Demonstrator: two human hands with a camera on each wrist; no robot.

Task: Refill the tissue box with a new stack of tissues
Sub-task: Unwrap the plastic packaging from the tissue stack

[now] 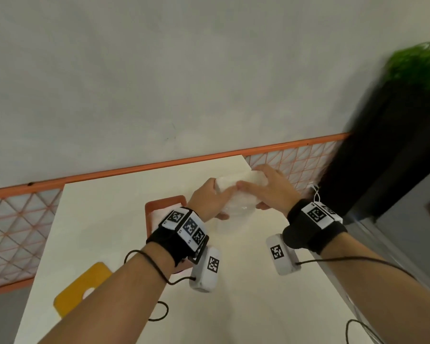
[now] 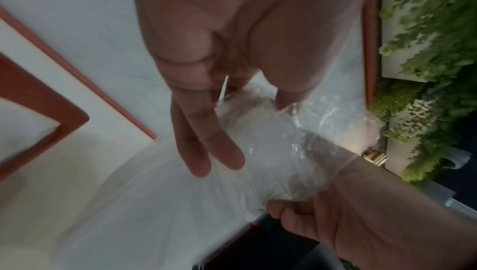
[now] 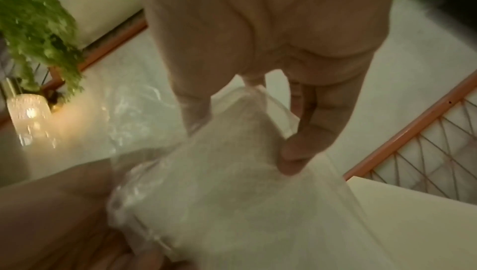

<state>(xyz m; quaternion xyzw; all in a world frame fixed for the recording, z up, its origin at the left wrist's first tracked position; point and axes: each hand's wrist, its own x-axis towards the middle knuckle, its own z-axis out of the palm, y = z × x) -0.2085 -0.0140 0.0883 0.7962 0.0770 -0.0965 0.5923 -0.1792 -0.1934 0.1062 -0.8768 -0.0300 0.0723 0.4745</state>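
A stack of white tissues (image 1: 236,194) wrapped in clear plastic is held above the far part of the white table (image 1: 134,244). My left hand (image 1: 209,198) grips its left end, thumb underneath. My right hand (image 1: 266,187) grips its right end from above, fingers curled over the far corner. In the left wrist view the crinkled wrap (image 2: 271,141) lies under my fingers (image 2: 206,147). In the right wrist view the pack (image 3: 219,182) hangs below my fingertips (image 3: 304,141). The orange tissue box (image 1: 157,207) stands on the table just behind my left wrist, partly hidden.
A yellow flat piece (image 1: 82,289) lies at the table's near left. An orange wire-mesh rail (image 1: 23,219) runs behind the table. A green plant (image 1: 417,63) in a tall black pot stands at the right. A lit glass lamp (image 3: 28,115) shows near the plant.
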